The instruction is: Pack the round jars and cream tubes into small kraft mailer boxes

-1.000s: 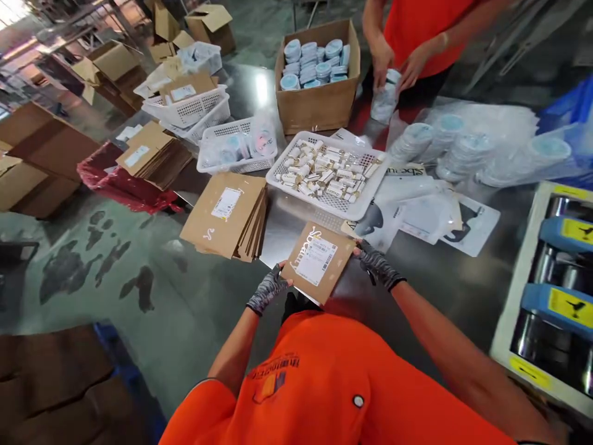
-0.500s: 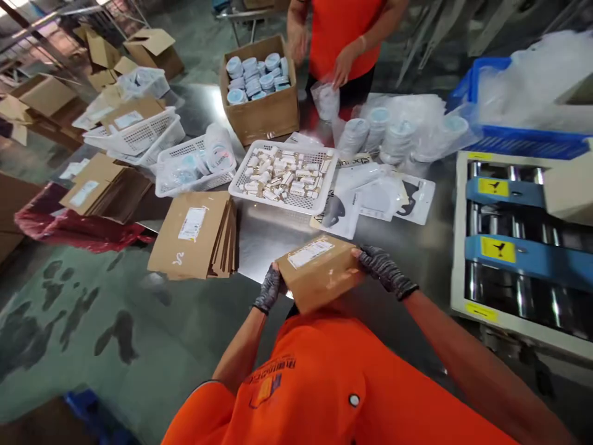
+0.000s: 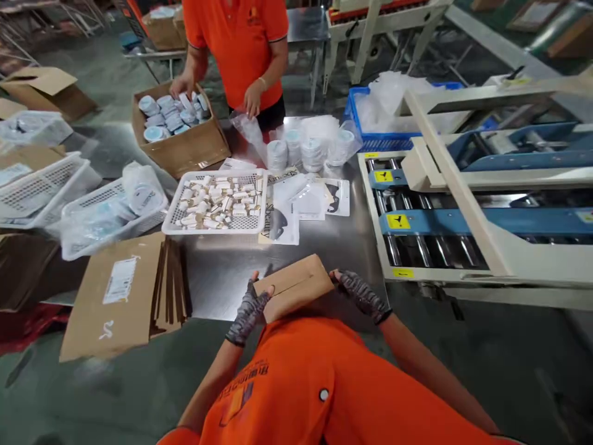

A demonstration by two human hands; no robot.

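A small closed cardboard box [image 3: 293,289] is held low before my orange shirt, its plain side with a seam facing up. My left hand [image 3: 250,310], in a grey fingerless glove, is closed on its left end, thumb on top. At the right end, my right hand [image 3: 362,295], gloved alike, grips the edge with its fingertips; part of that grip is hidden. Beyond the box lies a white basket [image 3: 185,230] of small white-capped bottles [image 3: 222,201]. Flat packets [image 3: 285,222] rest beside it. A stack of flat cardboard [image 3: 115,309] stands to my left.
Across the metal table [image 3: 213,272], a co-worker [image 3: 236,55] reaches into a carton [image 3: 185,157] of round tubs and holds a clear bag. Bagged tubs [image 3: 310,148] stand nearby. A roller conveyor [image 3: 428,250] borders the right. More white baskets [image 3: 74,247] sit at left.
The cardboard box has been turned over: its labelled side was up, now the seamed side is. My view has swung right. The co-worker's hand has moved into the carton of tubs.
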